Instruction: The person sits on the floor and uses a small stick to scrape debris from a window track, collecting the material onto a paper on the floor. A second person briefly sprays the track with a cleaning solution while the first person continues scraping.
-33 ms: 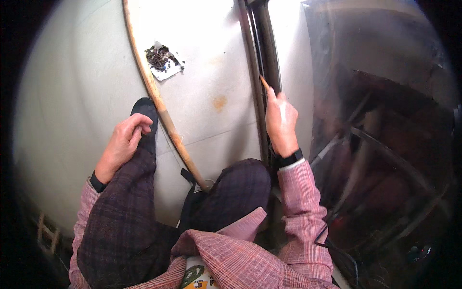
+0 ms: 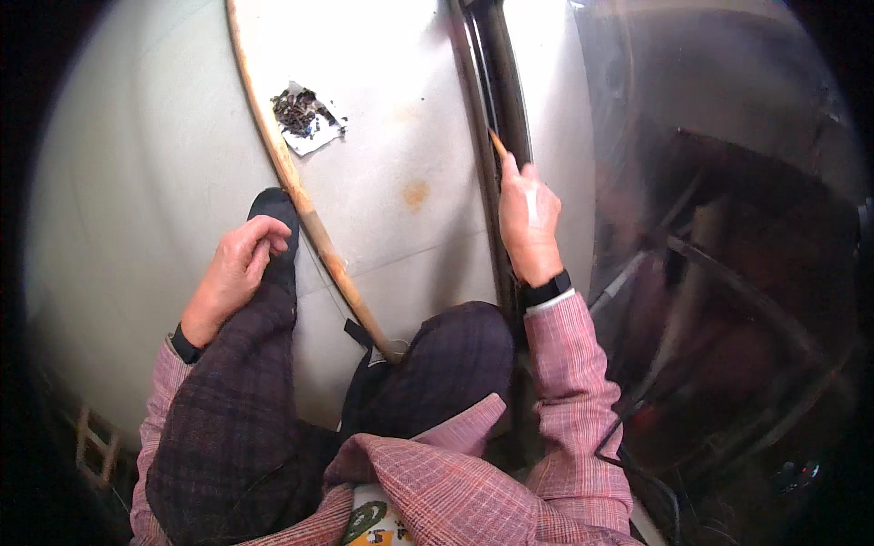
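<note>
If starting nearest, at the wooden pole (image 2: 308, 217) running up from between the legs (image 2: 232, 382), find left hand (image 2: 241, 262) curled at the left foot (image 2: 270, 202), can't tell if gripping anything. Next out, gripping a thin brown stick (image 2: 498, 143) in right hand (image 2: 530, 209), with tip at or over the long dark bar (image 2: 507, 82), contact not readable; looks under way. Beyond, can see dark scraps (image 2: 299, 113) on white paper (image 2: 314, 140) beside the pole, maybe from work already done; can't point to anything finished or tell the amount left.
</note>
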The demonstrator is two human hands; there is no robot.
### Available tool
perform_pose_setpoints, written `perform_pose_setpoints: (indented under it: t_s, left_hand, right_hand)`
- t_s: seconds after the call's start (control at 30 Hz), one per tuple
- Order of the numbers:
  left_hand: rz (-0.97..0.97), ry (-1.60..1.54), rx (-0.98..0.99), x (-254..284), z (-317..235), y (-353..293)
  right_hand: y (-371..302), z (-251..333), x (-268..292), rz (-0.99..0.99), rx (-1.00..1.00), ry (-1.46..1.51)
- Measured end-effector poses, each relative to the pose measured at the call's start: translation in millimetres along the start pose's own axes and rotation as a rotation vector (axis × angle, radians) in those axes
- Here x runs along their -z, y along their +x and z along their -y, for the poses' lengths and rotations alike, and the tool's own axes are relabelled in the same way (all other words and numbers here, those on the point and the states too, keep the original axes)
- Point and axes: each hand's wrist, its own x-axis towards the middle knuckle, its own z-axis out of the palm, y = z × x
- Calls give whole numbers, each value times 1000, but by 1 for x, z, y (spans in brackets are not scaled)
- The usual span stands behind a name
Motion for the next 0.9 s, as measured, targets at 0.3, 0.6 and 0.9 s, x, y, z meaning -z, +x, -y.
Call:
perform_pose_setpoints:
  t_s: [0.3, 0.6, 0.9]
  left_hand:
    - [204, 91, -79, 6, -7, 72]
    - [503, 163, -239, -24, -33, 141]
    - [719, 207, -358, -50, -43, 163]
  right_hand:
    - [-82, -36, -11, 64, 10, -10]
    - [-57, -26, -3, 25, -17, 58]
    - [-133, -39, -22, 99, -124, -59]
